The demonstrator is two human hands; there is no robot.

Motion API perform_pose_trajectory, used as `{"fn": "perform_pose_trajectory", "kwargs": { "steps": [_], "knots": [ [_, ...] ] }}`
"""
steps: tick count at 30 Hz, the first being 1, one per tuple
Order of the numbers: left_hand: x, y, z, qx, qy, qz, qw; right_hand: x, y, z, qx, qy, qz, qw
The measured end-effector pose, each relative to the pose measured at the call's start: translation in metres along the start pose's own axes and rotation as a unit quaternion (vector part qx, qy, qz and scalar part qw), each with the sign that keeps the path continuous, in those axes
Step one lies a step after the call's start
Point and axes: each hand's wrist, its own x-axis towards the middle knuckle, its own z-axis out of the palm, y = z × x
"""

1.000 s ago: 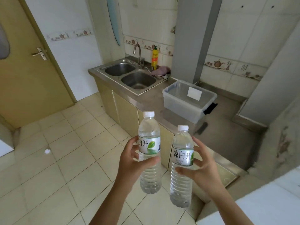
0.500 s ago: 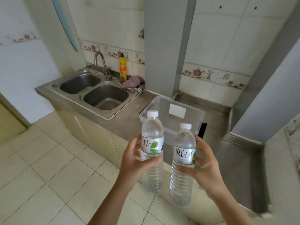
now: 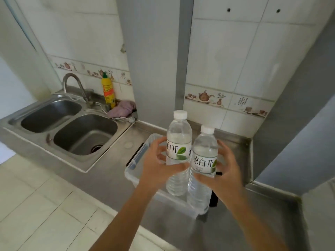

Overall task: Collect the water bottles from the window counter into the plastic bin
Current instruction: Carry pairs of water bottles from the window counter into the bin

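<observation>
- Two clear water bottles, both upright with white caps, are held side by side at the centre of the frame, above the plastic bin (image 3: pixel 135 166).
- The left hand (image 3: pixel 155 167) has its grip curled round the left bottle (image 3: pixel 178 153); the label shows "白开" and a green leaf.
- The right hand (image 3: pixel 224 171) has its grip curled round the right bottle (image 3: pixel 204 165); the label reads "凉白开".
- One translucent bin sits on the steel desk (image 3: pixel 110 171), lower centre, largely hidden behind the hands.
- One double sink (image 3: pixel 72 127) at left holds two basins, with one tap (image 3: pixel 72 84).
- One yellow bottle (image 3: pixel 108 91) stands by the wall; its print is unreadable.
- One purple cloth (image 3: pixel 123 109) lies beside it.
</observation>
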Motion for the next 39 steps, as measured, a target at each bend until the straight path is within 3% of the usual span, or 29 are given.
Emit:
{"fn": "perform_pose_trajectory", "kwargs": {
  "steps": [13, 21, 32, 39],
  "knots": [
    [0.096, -0.066, 0.052, 0.162, -0.097, 0.007, 0.982, 0.089, 0.094, -0.005, -0.080, 0.039, 0.069, 0.994],
    [0.111, -0.106, 0.077, 0.217, -0.064, -0.017, 0.974, 0.094, 0.113, -0.010, -0.149, 0.032, 0.083, 0.985],
    [0.111, -0.125, 0.082, 0.158, -0.059, -0.043, 0.985, 0.087, 0.102, -0.016, -0.212, 0.003, 0.060, 0.975],
    [0.105, -0.100, 0.073, 0.150, -0.057, -0.028, 0.987, 0.075, 0.100, -0.015, -0.235, -0.010, 0.064, 0.970]
  ]
}}
